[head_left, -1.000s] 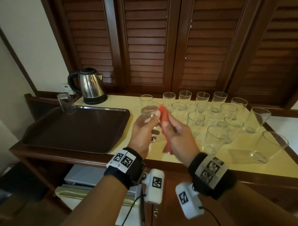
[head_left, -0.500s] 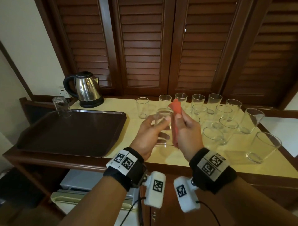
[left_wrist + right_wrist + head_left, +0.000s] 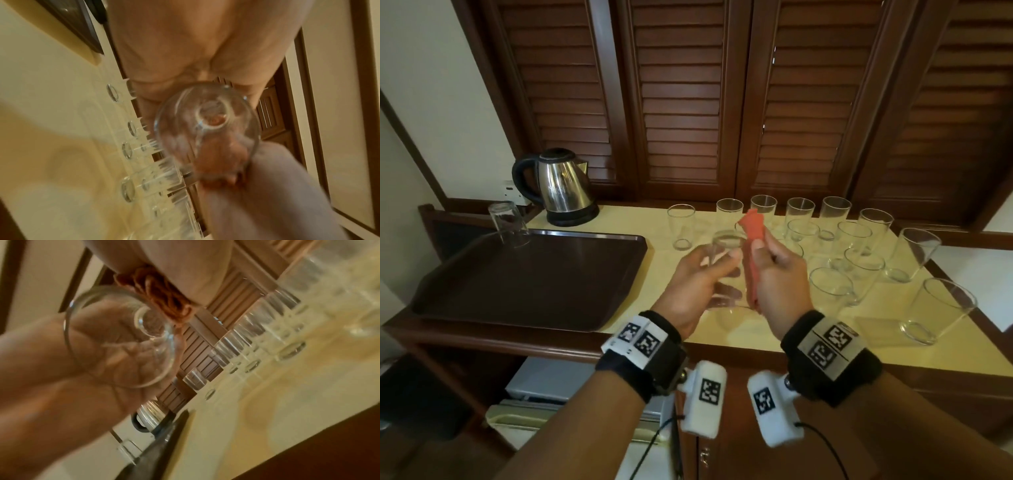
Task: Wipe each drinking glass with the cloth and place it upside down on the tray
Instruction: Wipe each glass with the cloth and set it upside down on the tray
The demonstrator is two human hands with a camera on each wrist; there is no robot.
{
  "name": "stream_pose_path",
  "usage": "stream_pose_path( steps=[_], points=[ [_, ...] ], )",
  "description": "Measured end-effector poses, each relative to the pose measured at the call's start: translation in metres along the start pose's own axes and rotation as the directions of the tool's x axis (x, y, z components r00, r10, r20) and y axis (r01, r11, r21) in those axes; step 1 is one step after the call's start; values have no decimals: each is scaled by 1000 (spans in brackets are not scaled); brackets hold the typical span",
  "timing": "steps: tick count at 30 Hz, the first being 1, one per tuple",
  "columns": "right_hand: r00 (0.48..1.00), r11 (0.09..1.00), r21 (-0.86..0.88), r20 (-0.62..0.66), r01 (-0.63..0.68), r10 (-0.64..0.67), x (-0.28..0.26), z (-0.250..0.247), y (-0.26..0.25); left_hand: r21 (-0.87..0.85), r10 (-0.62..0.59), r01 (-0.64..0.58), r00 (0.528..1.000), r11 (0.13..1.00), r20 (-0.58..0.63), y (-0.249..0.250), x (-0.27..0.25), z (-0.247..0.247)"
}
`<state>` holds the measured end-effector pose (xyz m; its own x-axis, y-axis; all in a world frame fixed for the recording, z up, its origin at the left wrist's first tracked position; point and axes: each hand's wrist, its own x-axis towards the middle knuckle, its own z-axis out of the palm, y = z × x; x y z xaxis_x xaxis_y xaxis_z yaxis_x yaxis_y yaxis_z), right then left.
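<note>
From the head view, the left hand (image 3: 697,286) held the glass (image 3: 726,270) above the near bench (image 3: 774,329), fingers curled around its wall. Its long axis leaned; the base pointed far, the mouth near. It looked smooth, slippery and fragile. The right hand (image 3: 779,277) pinched the cloth (image 3: 754,229) beside it.

In the left wrist view, the mouth faced the camera.

In the right wrist view, the soft cloth touched the rim.

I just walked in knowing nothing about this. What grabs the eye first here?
Two hands meet over the counter: the left hand grips a clear glass, and the right hand holds a red cloth against it. To their right stands a crowd of empty glasses. To their left lies a dark tray with one upturned glass at its far corner.
</note>
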<state>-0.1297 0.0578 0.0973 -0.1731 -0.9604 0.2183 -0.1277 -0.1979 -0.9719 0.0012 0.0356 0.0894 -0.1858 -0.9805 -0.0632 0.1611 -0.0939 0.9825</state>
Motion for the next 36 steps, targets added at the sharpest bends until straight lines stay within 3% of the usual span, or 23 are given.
stream_pose_path(
  steps=[3,6,8,10,12,14,16,18,20,22,24,26,28,30,33,36],
  points=[
    [996,998,-46,88,36,-32,-13,10,-2,-63,36,-43,993,997,-116,4,5,-3],
    [999,997,-60,26,39,-37,-4,6,2,-32,-53,54,998,998,26,6,3,-8],
    [1000,1000,-10,-12,10,-10,0,2,2,-12,-1,1,1000,1000,4,3,3,-7],
    [998,999,-39,46,32,-30,-10,8,1,-25,42,-43,998,999,-43,3,7,-6],
    [998,997,-61,56,38,-34,-12,11,3,-52,-24,24,1000,998,2,7,5,-7],
    [1000,999,-38,-13,25,-25,0,4,4,-22,-68,70,994,997,84,6,3,-8],
    [999,1000,-4,-41,10,-10,3,3,0,7,-20,19,999,1000,48,5,5,-6],
    [999,999,-26,33,23,-22,-9,10,-3,-6,23,-23,999,1000,-31,7,9,-6],
    [998,999,-28,51,23,-21,-14,13,-2,-29,-23,23,1000,999,0,9,7,-7],
    [999,1000,-12,-35,25,-26,-1,5,1,13,-61,60,995,998,79,5,4,-5],
    [998,1000,4,-49,30,-30,0,3,-1,20,1,-2,1000,1000,21,0,4,-3],
    [999,999,-16,35,40,-39,-13,11,-4,-15,35,-36,998,999,-57,2,6,-4],
    [997,998,-39,55,50,-48,-18,13,-2,-46,-49,48,999,998,-4,5,3,-6],
    [999,999,-22,-25,48,-48,-5,6,1,-14,-72,73,995,997,69,2,0,-8],
    [1000,1000,-9,-17,24,-24,-8,8,-3,-26,27,-28,999,999,-35,0,2,-6],
    [999,999,-29,27,35,-35,-21,12,-2,-65,-40,40,999,997,4,4,-1,-7]
  ],
)
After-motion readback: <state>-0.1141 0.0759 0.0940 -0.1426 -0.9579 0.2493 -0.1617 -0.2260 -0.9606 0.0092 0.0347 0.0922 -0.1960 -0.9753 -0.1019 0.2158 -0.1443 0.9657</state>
